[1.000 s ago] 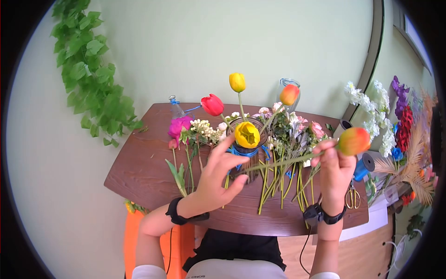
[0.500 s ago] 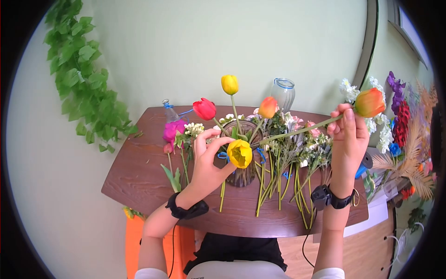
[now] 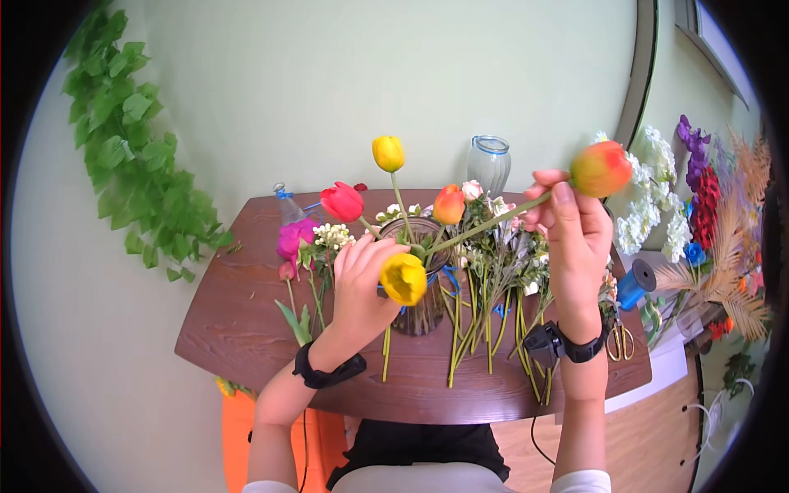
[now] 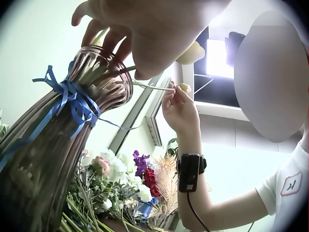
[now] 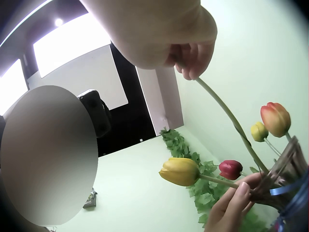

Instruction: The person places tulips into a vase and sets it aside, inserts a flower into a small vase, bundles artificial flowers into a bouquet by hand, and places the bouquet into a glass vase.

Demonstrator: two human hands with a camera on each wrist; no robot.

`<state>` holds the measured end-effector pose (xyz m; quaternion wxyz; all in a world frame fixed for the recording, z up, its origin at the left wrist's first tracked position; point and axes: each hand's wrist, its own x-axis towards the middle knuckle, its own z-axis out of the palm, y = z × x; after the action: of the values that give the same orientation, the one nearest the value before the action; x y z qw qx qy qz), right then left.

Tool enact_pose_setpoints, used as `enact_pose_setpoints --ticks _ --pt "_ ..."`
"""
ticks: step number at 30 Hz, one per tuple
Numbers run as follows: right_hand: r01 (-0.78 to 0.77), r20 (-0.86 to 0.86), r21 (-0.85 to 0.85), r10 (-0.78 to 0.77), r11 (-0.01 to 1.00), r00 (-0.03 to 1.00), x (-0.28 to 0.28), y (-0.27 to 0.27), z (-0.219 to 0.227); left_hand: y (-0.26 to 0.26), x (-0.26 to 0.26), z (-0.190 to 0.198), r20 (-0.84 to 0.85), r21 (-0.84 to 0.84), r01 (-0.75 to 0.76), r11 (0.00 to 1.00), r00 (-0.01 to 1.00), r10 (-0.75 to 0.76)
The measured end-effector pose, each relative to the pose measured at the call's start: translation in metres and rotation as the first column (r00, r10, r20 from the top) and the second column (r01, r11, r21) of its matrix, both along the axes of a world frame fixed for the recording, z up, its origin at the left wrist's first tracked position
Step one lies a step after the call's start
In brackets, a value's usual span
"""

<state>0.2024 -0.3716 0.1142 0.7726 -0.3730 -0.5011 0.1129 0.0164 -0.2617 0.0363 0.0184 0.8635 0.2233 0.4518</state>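
My right hand (image 3: 575, 234) pinches an orange-red tulip (image 3: 602, 169) just below its bloom. Its long green stem (image 5: 224, 106) slants down left into the mouth of a ribbed, smoky glass vase (image 4: 53, 140), tied with blue ribbon (image 4: 75, 99). At the rim, my left hand (image 3: 362, 279) has thumb and forefinger around the stem of a yellow tulip (image 3: 403, 279), whose bloom leans toward me. Three more tulips stand in the vase: a red tulip (image 3: 342, 202), another yellow tulip (image 3: 389, 154) and a smaller orange tulip (image 3: 449, 205). The bloom hides my left thumb in the head view.
Cut flower stems (image 3: 485, 320) lie on the brown table (image 3: 246, 329) right of the vase. Behind are a clear glass jar (image 3: 490, 164) and a small bottle (image 3: 289, 205). A blue ribbon spool (image 3: 635, 285) and scissors (image 3: 620, 341) lie at the right edge.
My right hand has raised the orange-red tulip, bringing its stem end into the vase mouth. My left hand has closed in at the rim, and the yellow bloom there sits lower and farther left.
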Motion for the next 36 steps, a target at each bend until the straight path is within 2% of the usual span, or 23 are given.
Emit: enact_pose_setpoints --ticks 2,3,5,6,9,15,19,22,23,25,26,27,29,30,35,36 --pt "-0.048 0.041 -0.014 0.048 0.999 0.998 -0.002 0.003 0.002 0.007 0.0 -0.006 0.114 -0.183 0.173 0.968 0.982 -0.154" --pt "-0.046 0.054 -0.042 0.048 0.998 0.997 -0.003 0.005 0.002 0.01 0.001 -0.008 0.11 -0.181 0.177 0.967 0.981 -0.159" --pt "-0.045 0.09 -0.074 0.051 0.996 0.995 -0.007 0.007 0.003 0.012 0.002 -0.012 0.282 -0.227 0.298 0.927 0.931 -0.23" --pt "-0.041 0.088 -0.072 0.047 0.997 0.995 -0.008 0.008 0.003 0.009 0.003 -0.01 0.28 -0.196 0.24 0.951 0.943 -0.181" --pt "-0.058 0.115 -0.082 0.067 0.995 0.991 -0.008 0.01 0.003 0.008 0.003 -0.009 0.279 -0.219 0.268 0.938 0.939 -0.203" --pt "-0.009 0.099 0.023 0.007 1.0 0.995 -0.008 0.009 0.011 0.009 0.001 -0.011 0.271 -0.225 0.257 0.94 0.943 -0.193" --pt "-0.022 0.165 0.023 0.018 0.999 0.986 -0.013 0.016 0.008 0.008 0.0 -0.008 0.262 -0.224 0.271 0.936 0.942 -0.21" --pt "-0.022 0.301 -0.049 0.036 0.999 0.953 -0.016 0.016 0.002 0.01 -0.001 -0.008 0.256 -0.208 0.281 0.937 0.94 -0.225" --pt "-0.02 0.3 -0.048 0.034 0.999 0.953 -0.016 0.017 -0.002 0.01 -0.001 -0.009 0.245 -0.205 0.274 0.94 0.944 -0.221" --pt "0.028 0.495 0.029 -0.038 0.999 0.868 -0.017 0.019 -0.012 0.011 -0.001 -0.009 0.234 -0.203 0.268 0.942 0.947 -0.219" --pt "0.032 0.566 0.014 -0.034 0.999 0.824 -0.015 0.02 -0.018 0.011 -0.001 -0.009 0.236 -0.204 0.272 0.94 0.946 -0.223" --pt "0.033 0.565 0.014 -0.035 0.999 0.824 -0.015 0.02 -0.018 0.011 -0.001 -0.009 0.239 -0.206 0.277 0.938 0.944 -0.226" --pt "0.066 0.768 0.088 -0.11 0.994 0.631 -0.018 0.022 -0.015 0.008 -0.002 -0.007 0.241 -0.236 0.271 0.933 0.947 -0.214" --pt "0.026 0.699 0.097 -0.087 0.995 0.709 -0.027 0.022 -0.011 0.007 -0.002 -0.006 0.243 -0.265 0.264 0.927 0.949 -0.201" --pt "0.079 0.66 0.109 -0.131 0.991 0.739 -0.028 0.047 -0.014 0.01 -0.001 -0.01 0.272 -0.265 0.32 0.91 0.93 -0.248" --pt "0.089 0.641 -0.032 -0.048 0.995 0.766 -0.029 0.05 -0.013 0.011 -0.001 -0.01 0.272 -0.248 0.328 0.912 0.927 -0.259"
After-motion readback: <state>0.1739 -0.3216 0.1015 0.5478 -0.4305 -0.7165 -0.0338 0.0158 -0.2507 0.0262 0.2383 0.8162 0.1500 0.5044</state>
